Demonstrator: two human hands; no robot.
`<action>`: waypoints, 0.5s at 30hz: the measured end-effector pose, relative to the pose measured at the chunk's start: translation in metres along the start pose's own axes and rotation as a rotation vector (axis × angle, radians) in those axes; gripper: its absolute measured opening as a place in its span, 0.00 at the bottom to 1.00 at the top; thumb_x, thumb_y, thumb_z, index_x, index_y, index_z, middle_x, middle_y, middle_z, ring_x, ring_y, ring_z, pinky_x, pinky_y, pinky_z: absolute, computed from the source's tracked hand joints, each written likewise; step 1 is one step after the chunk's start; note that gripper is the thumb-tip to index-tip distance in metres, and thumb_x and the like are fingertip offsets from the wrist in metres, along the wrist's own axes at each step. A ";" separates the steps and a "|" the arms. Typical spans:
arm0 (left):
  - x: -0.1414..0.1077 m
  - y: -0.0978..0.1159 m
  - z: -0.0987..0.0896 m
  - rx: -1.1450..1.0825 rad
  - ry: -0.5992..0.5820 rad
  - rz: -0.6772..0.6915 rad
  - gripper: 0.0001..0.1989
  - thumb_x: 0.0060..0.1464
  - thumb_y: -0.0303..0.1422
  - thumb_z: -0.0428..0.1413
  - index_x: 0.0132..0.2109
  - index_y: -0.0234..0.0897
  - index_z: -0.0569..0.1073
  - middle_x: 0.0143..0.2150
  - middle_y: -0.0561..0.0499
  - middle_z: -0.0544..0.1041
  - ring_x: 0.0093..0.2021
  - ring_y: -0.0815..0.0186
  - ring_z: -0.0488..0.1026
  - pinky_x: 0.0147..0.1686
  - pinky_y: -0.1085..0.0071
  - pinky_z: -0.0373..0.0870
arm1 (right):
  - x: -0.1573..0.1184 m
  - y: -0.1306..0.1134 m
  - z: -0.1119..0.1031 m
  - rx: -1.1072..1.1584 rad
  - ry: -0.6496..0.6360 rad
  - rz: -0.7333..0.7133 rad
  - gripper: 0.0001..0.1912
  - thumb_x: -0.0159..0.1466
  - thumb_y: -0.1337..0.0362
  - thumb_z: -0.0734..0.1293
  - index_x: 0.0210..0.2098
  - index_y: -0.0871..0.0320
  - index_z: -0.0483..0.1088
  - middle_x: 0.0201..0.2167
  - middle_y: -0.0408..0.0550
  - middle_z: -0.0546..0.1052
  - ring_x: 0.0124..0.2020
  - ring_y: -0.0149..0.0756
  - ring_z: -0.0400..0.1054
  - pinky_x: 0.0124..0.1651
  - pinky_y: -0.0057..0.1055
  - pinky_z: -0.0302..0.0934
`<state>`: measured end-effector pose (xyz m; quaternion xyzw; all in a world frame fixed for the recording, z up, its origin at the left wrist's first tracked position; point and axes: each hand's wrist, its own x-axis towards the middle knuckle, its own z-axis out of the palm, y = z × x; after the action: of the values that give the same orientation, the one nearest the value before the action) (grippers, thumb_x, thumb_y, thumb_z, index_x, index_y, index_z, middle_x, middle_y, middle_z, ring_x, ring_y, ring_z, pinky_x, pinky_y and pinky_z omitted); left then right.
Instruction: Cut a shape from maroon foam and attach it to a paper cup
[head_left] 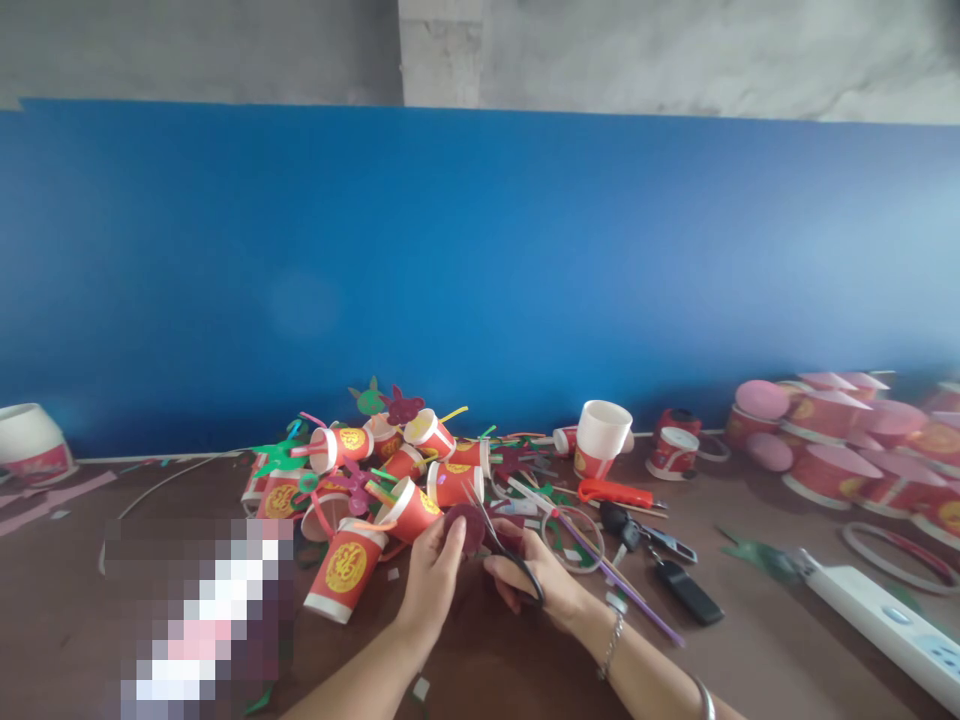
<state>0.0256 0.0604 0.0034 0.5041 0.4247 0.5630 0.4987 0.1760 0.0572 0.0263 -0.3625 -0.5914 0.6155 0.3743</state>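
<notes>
Between the thumb and fingers of my left hand (436, 570) is a dark red paper piece (465, 528) with a rounded edge. My right hand (536, 570) grips black-handled scissors (517, 560), their blades pointing up and left beside the paper piece. The blade tips look a little apart; whether they touch the paper I cannot tell. Just beyond my hands lies a heap of red and white paper cups (346, 570), several with coloured straws and animal-shaped cutouts, such as a dark red rabbit head (403, 405).
Right of my hands lie a purple straw (637, 600), an orange-red box cutter (616, 492), keys with a black fob (686, 592) and a white power strip (877, 620). White cups (604, 430) stand behind. Pink-topped cups (832, 470) crowd the far right. A blue panel (480, 270) closes off the back.
</notes>
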 end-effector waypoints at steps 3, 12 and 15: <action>-0.001 0.002 0.000 0.012 0.019 0.005 0.17 0.54 0.44 0.53 0.30 0.33 0.71 0.25 0.52 0.71 0.28 0.67 0.65 0.29 0.74 0.63 | 0.001 0.001 -0.001 -0.019 -0.006 0.009 0.23 0.53 0.53 0.69 0.42 0.63 0.64 0.11 0.33 0.63 0.11 0.23 0.53 0.14 0.19 0.46; -0.001 0.003 0.001 -0.075 0.087 -0.011 0.16 0.51 0.44 0.56 0.28 0.34 0.70 0.23 0.54 0.69 0.26 0.69 0.64 0.29 0.75 0.63 | 0.001 0.001 -0.001 -0.026 -0.016 0.013 0.21 0.52 0.51 0.69 0.36 0.62 0.65 0.10 0.34 0.63 0.10 0.22 0.53 0.13 0.20 0.47; -0.001 0.003 0.001 -0.079 0.091 -0.012 0.16 0.51 0.44 0.56 0.29 0.33 0.70 0.24 0.54 0.69 0.27 0.68 0.65 0.31 0.74 0.64 | 0.001 0.001 -0.002 -0.030 -0.025 0.000 0.23 0.53 0.51 0.69 0.38 0.62 0.65 0.10 0.33 0.62 0.10 0.22 0.52 0.13 0.20 0.47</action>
<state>0.0261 0.0591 0.0064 0.4555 0.4275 0.5984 0.5016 0.1769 0.0587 0.0252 -0.3604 -0.6050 0.6110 0.3616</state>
